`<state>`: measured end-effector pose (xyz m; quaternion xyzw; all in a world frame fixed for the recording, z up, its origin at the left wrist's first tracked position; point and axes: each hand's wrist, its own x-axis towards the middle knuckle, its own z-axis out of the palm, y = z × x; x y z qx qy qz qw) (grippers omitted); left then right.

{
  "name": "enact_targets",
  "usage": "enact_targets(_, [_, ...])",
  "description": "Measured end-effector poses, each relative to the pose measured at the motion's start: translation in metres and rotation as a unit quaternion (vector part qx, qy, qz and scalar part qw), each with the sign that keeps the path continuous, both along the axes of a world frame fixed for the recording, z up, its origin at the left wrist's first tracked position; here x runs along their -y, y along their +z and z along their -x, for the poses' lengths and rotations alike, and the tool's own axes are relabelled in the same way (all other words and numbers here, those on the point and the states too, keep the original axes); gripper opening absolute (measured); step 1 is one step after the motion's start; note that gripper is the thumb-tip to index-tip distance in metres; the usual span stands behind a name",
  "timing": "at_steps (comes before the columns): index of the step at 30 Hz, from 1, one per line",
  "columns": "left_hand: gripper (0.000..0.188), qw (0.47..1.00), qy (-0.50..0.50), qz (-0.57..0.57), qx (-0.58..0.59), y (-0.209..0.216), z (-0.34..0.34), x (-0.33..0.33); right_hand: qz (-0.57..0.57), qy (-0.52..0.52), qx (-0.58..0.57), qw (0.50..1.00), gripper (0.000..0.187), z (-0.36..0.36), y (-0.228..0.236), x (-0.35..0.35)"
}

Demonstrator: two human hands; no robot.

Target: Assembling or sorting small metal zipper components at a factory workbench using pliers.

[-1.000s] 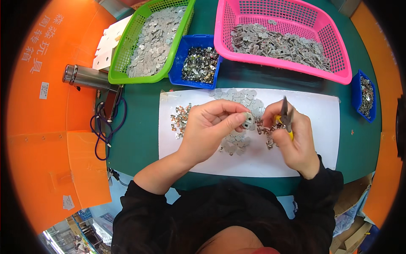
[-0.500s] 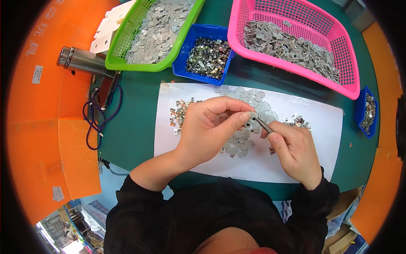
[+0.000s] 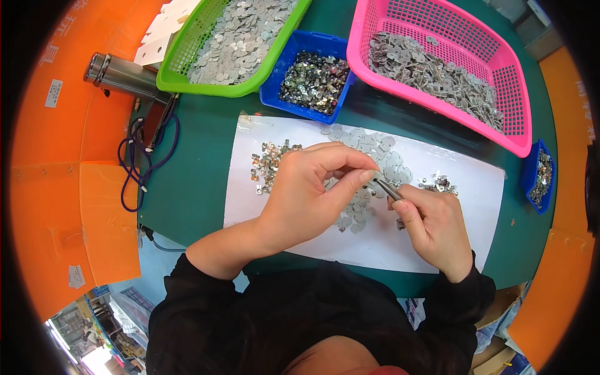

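My left hand [image 3: 306, 194] pinches a small pale grey flat piece [image 3: 375, 177] between thumb and forefinger, above the middle of a white sheet [image 3: 300, 240]. My right hand [image 3: 434, 225] is closed round metal tweezers [image 3: 389, 189], whose tips point up and left and meet the piece or stop right beside it; fingers partly hide the contact. Under both hands lies a loose heap of grey flat pieces [image 3: 357, 214]. Left of them, small shiny metal fittings [image 3: 269, 164] are scattered, with a smaller group of metal parts [image 3: 439, 184] on the right beyond my right hand.
Along the back stand a green basket [image 3: 234, 91] and a pink basket [image 3: 431, 95] of grey pieces, with a blue tray [image 3: 270, 94] of dark shiny parts between. Another blue tray [image 3: 529, 172] sits far right. A steel flask [image 3: 125, 75] and purple cord [image 3: 174, 140] lie left.
The pinched piece has turned and shows less of its face. The tweezers have shifted slightly, with both prongs now visible. The whole view has tilted a little.
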<state>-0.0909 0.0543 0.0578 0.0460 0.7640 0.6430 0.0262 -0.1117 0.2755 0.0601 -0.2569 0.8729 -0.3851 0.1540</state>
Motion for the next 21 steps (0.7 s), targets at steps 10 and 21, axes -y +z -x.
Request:
enact_targets(10, [0.01,0.998,0.046,-0.015,0.027,-0.011,-0.005,-0.004,-0.102,-0.029,-0.153,0.983,0.027,-0.009,-0.006,0.013])
enact_targets(21, [0.012,0.997,0.065,-0.032,-0.021,-0.013,0.001,-0.008,-0.084,-0.039,-0.149,0.984,0.026,-0.006,-0.007,0.013])
